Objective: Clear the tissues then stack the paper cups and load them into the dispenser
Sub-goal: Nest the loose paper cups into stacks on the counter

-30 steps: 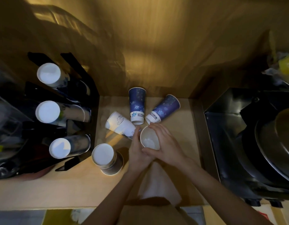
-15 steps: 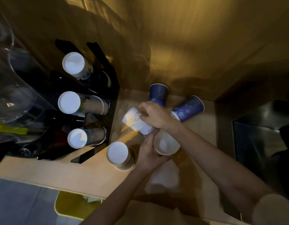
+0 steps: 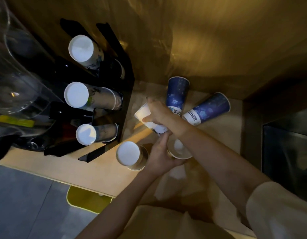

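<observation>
Black dispenser [image 3: 126, 80] at 9 o'clock: three slots, each holding a stack of white-bottomed cups lying with the bases outward (upper stack [image 3: 83, 49], middle stack [image 3: 87, 96], lower stack [image 3: 95, 134]). Centre: white cup [image 3: 149, 120] on its side, gripped around its wall by the right hand [image 3: 160, 112], fingers curled closed. Just below at 6 o'clock, tan open cup [image 3: 179, 150], mouth up, held at its side by the left hand [image 3: 160, 156], fingers wrapped on it. Inverted cup [image 3: 131, 155] stands just left of that hand. Two blue cups lie at 12 o'clock [image 3: 177, 94] and 2 o'clock [image 3: 208, 109]. White tissue [image 3: 176, 172] lies under the forearms on the pale wooden counter [image 3: 90, 171]; brown wall [image 3: 201, 40] behind.
</observation>
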Demonstrator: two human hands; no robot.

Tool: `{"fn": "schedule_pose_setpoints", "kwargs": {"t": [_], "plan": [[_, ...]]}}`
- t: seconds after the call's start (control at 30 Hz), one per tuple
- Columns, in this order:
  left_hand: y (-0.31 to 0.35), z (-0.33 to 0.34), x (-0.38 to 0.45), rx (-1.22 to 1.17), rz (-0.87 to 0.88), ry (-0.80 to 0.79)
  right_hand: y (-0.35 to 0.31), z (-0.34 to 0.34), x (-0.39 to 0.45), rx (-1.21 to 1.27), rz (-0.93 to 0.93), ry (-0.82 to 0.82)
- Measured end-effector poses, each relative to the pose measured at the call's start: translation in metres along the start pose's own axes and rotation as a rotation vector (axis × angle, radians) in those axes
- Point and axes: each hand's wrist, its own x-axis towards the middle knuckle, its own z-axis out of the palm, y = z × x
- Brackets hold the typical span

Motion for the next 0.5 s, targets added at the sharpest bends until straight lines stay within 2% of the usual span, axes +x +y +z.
{"fn": "schedule_pose_setpoints", "kwargs": {"t": [0.1, 0.33, 0.4, 0.5], "plan": [[-0.001, -0.001, 0.000, 0.016, 0.010, -0.015, -0.001, -0.021, -0.015, 0.236, -0.055, 0.167], [-0.001, -0.002, 0.001, 0.038, 0.029, -0.020, 0.002, -0.082, -0.118, 1.035, -0.085, 0.667], [-0.001, -0.001, 0.001, 0.045, 0.019, -0.017, 0.008, -0.086, -0.153, 1.093, -0.085, 0.775], [-0.001, -0.001, 0.000, 0.022, -0.002, -0.001, 0.021, -0.062, -0.189, 0.987, -0.065, 0.837]]}}
